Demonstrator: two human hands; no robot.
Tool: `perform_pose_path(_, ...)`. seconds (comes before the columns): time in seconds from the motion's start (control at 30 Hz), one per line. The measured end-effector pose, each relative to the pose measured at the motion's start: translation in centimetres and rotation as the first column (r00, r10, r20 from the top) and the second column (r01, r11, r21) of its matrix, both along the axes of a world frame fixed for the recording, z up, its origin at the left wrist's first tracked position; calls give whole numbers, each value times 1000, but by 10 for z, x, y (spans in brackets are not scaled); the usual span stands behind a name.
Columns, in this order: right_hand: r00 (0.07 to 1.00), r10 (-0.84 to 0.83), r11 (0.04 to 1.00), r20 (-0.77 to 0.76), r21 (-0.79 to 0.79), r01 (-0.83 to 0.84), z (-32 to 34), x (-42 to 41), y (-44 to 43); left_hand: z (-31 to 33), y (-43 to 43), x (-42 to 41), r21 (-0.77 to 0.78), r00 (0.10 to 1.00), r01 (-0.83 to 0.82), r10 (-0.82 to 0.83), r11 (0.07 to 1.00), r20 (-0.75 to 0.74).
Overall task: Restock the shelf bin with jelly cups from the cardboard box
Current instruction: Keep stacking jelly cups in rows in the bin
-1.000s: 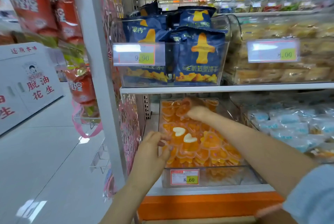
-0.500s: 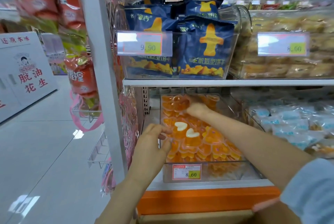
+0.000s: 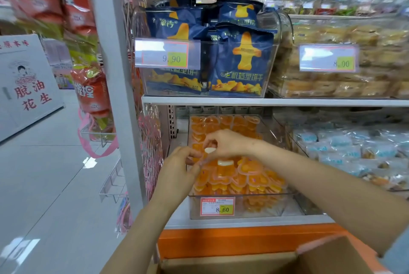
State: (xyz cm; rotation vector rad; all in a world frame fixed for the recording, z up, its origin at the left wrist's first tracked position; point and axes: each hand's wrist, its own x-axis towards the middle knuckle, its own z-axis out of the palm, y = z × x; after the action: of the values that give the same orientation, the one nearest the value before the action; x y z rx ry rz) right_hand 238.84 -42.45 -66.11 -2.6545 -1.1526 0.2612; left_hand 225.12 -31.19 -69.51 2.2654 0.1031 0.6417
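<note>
**Putting a jelly cup in its place**

The step now looks like tidying. The shelf bin (image 3: 285, 205) sits at the left end of the bottom shelf (image 3: 243, 221). It is already piled high with orange jelly cups (image 3: 254, 176), right up to its front edge. The cardboard box (image 3: 332, 258) is open, down below the shelf.

Both hands are over the left edge of the bin, about halfway back. The right hand (image 3: 228, 143) has its fingers bent together. It pinches one cup with a white top (image 3: 210, 150) between thumb and fingertips, just above the pile. The left hand (image 3: 177, 167) reaches in from the left edge. Its fingers are a little bent, and the tips are right by that same cup. I cannot tell if it grips the cup or only touches it.

Another white-topped cup (image 3: 225, 162) lies on the pile, just in front of the held one.

Next, I think, the cup must be set down flat in a gap and let go gently. The pile is tall, so a hard push could make cups slide over the front edge. Then a hand can go down to the box for more.
</note>
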Motion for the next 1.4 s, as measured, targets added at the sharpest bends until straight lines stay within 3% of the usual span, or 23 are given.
perform_pose_path(0.13, 997, -50, 988, -51, 146, 57, -8, -1, 9, -1, 1, 4, -8, 999, -32, 31, 999, -23)
perform_pose_path(0.23, 966, -52, 912, -254, 383, 150, 7, -4, 4, -2, 6, 6, -8, 998, -53, 53, 999, -26)
perform_pose_path(0.3, 874, 42, 833, -484, 501, 237, 13, -6, -5, -2, 7, 6, 20, 999, -42, 42, 999, -7)
perform_pose_path(0.4, 666, 240, 775, -707, 552, 307, 13, -11, -19, 1, 4, 6, 9, 998, 21, -22, 1000, 64)
perform_pose_path(0.5, 494, 324, 741, -807, 541, 398, 12, -21, -28, 5, -4, 7, -15, 986, 93, -90, 996, 137)
perform_pose_path(0.6, 401, 356, 723, -844, 521, 453, 11, -27, -36, 7, -11, 6, -29, 979, 135, -129, 990, 159)
perform_pose_path(0.63, 415, 346, 724, -841, 521, 453, 11, -28, -38, 7, -12, 7, -37, 980, 136, -129, 990, 151)
perform_pose_path(0.67, 487, 311, 725, -816, 535, 434, 10, -29, -39, 6, -13, 7, -46, 983, 132, -124, 990, 138)
perform_pose_path(0.77, 839, 107, 708, -533, 633, 312, 6, -33, -47, 8, -12, 5, -98, 990, 124, -117, 987, 75)
perform_pose_path(0.83, 913, 115, 702, -390, 682, 203, 4, -36, -54, 10, -13, 4, -131, 989, 147, -145, 980, 28)
perform_pose_path(0.93, 928, 151, 751, -339, 650, 115, -2, -44, -63, 11, -15, 4, -125, 977, 207, -212, 970, -27)
perform_pose_path(1.2, 896, 174, 740, -409, 655, 155, -8, -51, -76, 13, -21, 1, -163, 970, 226, -237, 960, -54)
perform_pose_path(1.4, 863, 198, 766, -465, 623, 160, -1, -52, -81, 19, -23, 2, -336, 978, 192, -209, 922, -15)
